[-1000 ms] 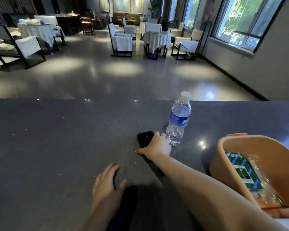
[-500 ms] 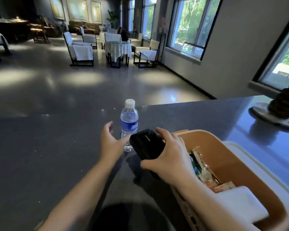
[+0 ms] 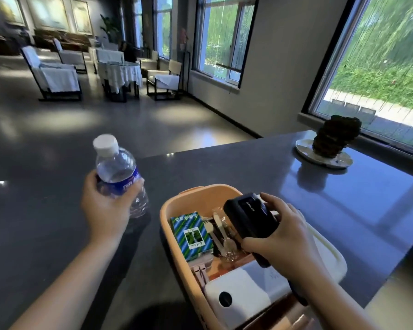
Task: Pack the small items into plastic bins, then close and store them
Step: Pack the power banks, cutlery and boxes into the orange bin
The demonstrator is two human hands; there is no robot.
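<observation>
Orange plastic bin (image 3: 177,236) sat lower centre on the dark table (image 3: 224,167), right hand (image 3: 284,239) gripping a black power bank (image 3: 248,217) over it, left hand (image 3: 105,208) clasping a water bottle (image 3: 117,172) beside it.

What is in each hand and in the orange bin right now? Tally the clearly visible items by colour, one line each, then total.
Black: 1, the power bank in the right hand.
Clear: 1, the water bottle in the left hand.
Green-blue: 1, the striped box in the bin.
White: 1, the white device.
Total: 4; smaller wrapped bits unclear.
</observation>
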